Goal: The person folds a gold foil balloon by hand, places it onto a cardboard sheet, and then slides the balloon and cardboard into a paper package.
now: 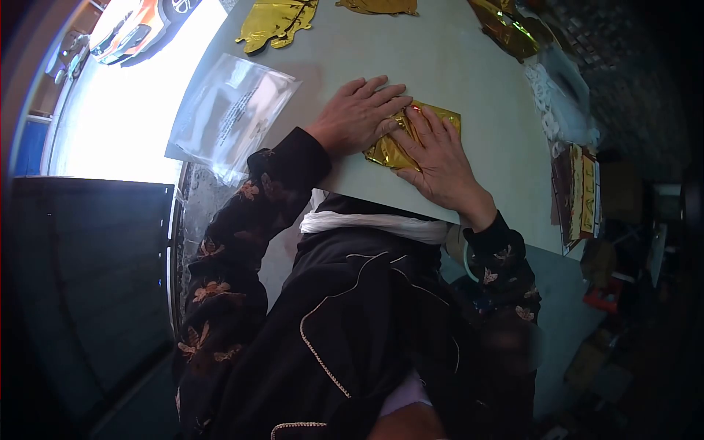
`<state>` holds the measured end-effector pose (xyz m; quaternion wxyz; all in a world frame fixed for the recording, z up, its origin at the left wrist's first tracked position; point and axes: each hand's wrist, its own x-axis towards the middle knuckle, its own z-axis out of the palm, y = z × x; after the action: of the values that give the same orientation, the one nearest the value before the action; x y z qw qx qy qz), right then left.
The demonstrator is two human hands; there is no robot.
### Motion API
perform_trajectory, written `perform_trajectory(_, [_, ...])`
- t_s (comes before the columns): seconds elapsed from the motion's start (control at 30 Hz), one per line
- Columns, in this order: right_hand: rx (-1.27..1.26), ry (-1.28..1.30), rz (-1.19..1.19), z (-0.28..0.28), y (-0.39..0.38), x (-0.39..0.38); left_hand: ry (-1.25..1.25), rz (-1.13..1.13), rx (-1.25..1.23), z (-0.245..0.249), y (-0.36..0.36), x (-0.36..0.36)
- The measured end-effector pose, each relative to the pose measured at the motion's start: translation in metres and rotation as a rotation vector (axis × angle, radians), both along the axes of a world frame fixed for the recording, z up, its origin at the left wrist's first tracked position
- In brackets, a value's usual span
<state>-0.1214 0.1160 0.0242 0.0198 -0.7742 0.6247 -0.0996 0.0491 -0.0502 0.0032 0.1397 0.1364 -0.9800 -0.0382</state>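
A folded piece of shiny gold foil (449, 119), roughly square and wrinkled, lies on the pale table (506, 183) near its front edge. My right hand (440, 158) rests on top with its fingers stretched out and slightly apart, covering much of the foil's right half. Over the table at the foil's left edge lies my left hand (356, 114), also flat and open. Its thumb and fingertips reach onto the foil near my right hand's fingers. The part of the foil under my palms is hidden.
Clear plastic bags (235, 110) with small print lie to the left. Flat gold foil shapes (279, 23) sit at the back, with more crumpled gold foil (510, 29) at the back right. A stack reading "FALL" (588, 194) stands by the right edge, below white stringy material (544, 95).
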Motion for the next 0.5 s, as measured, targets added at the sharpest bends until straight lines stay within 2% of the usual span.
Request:
perform_trajectory(0.13, [-0.028, -0.092, -0.023, -0.002, 0.001, -0.001, -0.012, -0.006, 0.095, 0.004, -0.001, -0.001])
perform_trajectory(0.23, [-0.081, -0.125, -0.02, 0.001, 0.002, 0.0, 0.176, 0.013, 0.144, 0.0, -0.002, 0.0])
perform_trajectory(0.33, [-0.021, -0.068, -0.017, 0.004, 0.001, 0.002, 0.515, 0.082, 0.63, 0.009, 0.002, 0.009])
perform_trajectory(0.43, [0.013, -0.057, -0.016, 0.007, 0.001, 0.002, 0.578, 0.248, 0.558, 0.026, 0.029, 0.031])
perform_trajectory(0.5, [0.009, -0.062, -0.016, 0.006, 0.0, 0.003, 0.515, 0.359, 0.685, 0.036, 0.051, 0.045])
